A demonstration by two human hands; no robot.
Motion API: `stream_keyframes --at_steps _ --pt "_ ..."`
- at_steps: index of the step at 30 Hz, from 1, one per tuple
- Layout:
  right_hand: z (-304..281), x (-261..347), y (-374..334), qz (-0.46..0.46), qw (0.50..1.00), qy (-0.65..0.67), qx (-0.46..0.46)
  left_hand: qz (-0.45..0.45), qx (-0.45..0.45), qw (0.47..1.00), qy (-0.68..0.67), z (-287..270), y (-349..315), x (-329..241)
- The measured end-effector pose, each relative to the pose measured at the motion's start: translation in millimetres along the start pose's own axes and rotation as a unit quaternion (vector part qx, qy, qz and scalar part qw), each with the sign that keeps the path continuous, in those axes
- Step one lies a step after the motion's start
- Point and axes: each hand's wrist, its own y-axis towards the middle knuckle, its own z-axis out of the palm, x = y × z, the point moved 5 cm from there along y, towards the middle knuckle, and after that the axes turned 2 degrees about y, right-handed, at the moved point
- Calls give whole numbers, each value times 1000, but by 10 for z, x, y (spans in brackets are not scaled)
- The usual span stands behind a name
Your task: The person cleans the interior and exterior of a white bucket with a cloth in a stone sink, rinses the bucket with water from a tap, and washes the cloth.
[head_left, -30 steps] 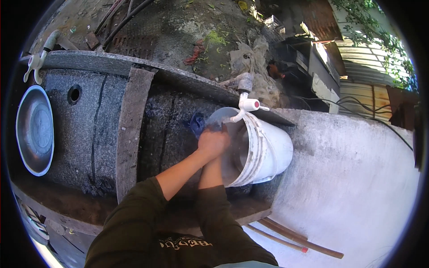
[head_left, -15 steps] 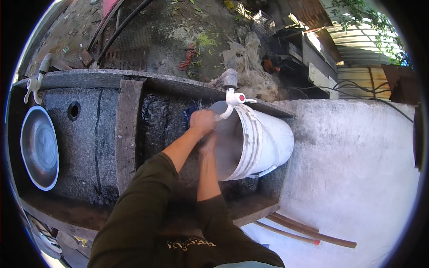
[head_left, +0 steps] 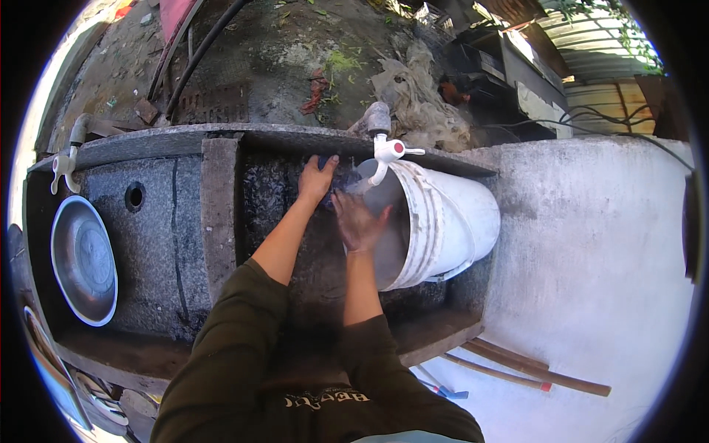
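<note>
A white plastic bucket point(head_left: 459, 220) lies on its side in the right-hand basin of a stone sink, its mouth facing left. In front of that mouth, my left hand point(head_left: 316, 181) is closed on a dark blue thing point(head_left: 323, 161), perhaps a wet cloth, mostly hidden by the fingers. My right hand point(head_left: 360, 223) is at the bucket's opening with fingers stretched and thumb apart, holding nothing; its fingertips come close to the blue thing. Over the bucket's rim hangs a white tap point(head_left: 387, 153) with a red-centred handle, and water splashes below its spout.
A stone divider point(head_left: 220, 199) separates the basins. In the left basin a metal bowl point(head_left: 85, 258) leans by a drain hole point(head_left: 135, 196), under a second white tap point(head_left: 65, 168). A pale concrete slab point(head_left: 591, 244) adjoins on the right; wooden sticks point(head_left: 535, 373) lie below it.
My hands were close together under the tap. Now my left hand is further left and higher with the blue thing, while the right has opened beside it. The whole view has shifted slightly.
</note>
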Motion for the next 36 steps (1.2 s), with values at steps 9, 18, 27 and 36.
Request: stream_keyframes --at_steps 9,18,27,36 --pt "-104 84 -163 18 999 -3 38 -8 19 985 -169 -291 -190 297" --pt "-481 -135 25 -129 980 95 -114 9 38 987 156 -183 -899 -146" --pt "-713 369 410 28 958 49 283 125 78 980 133 19 -1293 -524" --pt "-340 93 -10 -34 998 -52 -19 56 87 977 184 56 -852 -461"
